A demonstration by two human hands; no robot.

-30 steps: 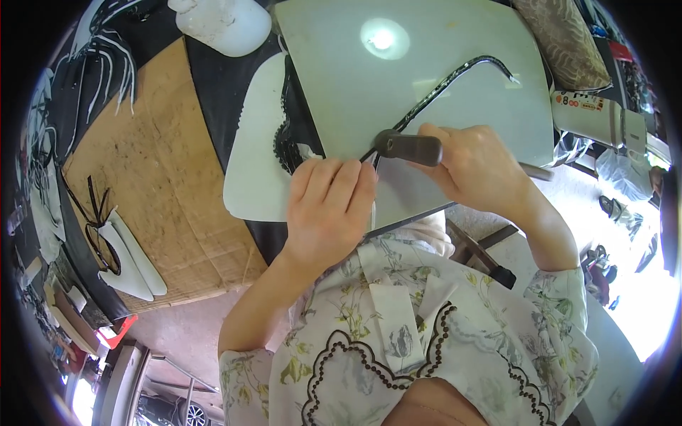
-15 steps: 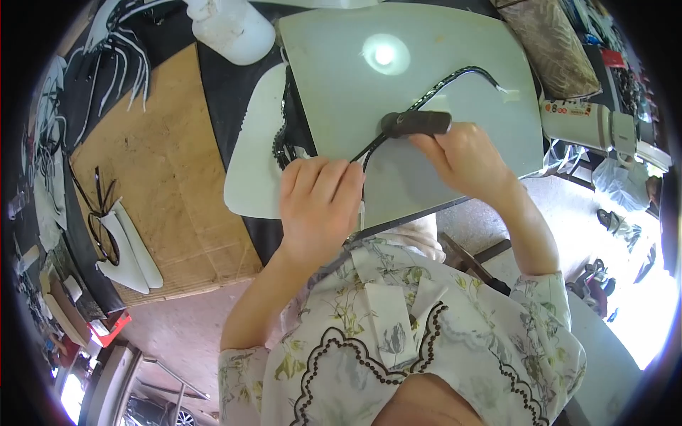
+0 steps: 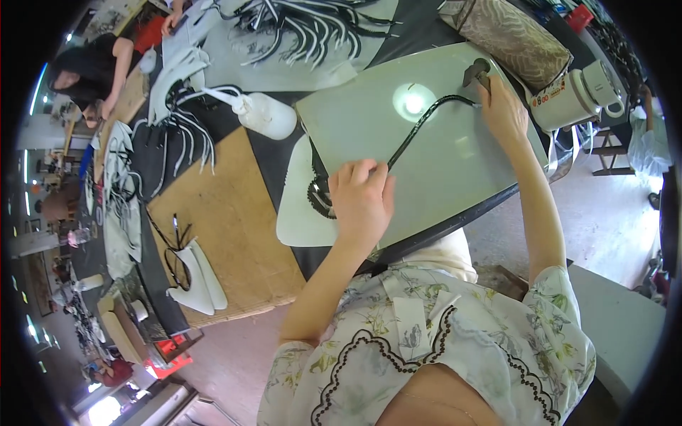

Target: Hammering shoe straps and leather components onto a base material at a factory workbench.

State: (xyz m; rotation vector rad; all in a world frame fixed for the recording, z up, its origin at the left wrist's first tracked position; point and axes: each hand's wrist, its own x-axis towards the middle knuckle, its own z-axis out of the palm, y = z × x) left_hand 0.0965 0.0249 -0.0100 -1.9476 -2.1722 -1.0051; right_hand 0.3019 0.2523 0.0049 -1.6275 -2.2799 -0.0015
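Observation:
A shiny black strap (image 3: 415, 135) runs across the pale grey-green slab (image 3: 455, 177), from under my left hand (image 3: 362, 202) to a curved end beside my right hand (image 3: 504, 113). My left fingers are closed on the strap near the slab's left edge. In my right fist is a small dark-headed hammer (image 3: 477, 72), held at the slab's far right over the strap's end; most of its handle is hidden by the hand. Under and left of my left hand lies a white flat piece (image 3: 295, 213) with a bunch of black trim (image 3: 320, 195) on it.
A white squeeze bottle (image 3: 266, 116) lies beyond the slab. Brown cardboard (image 3: 234, 227) at left bears white cut pieces (image 3: 202, 280). Black and white straps (image 3: 305, 32) spread at the back. A white flask (image 3: 572, 96) and patterned cushion (image 3: 508, 35) sit right. Another person (image 3: 99, 64) is far left.
My right hand and the hammer have moved along the strap from its middle to its far right end. My left hand keeps its hold. The view has shifted, showing more at the back and left.

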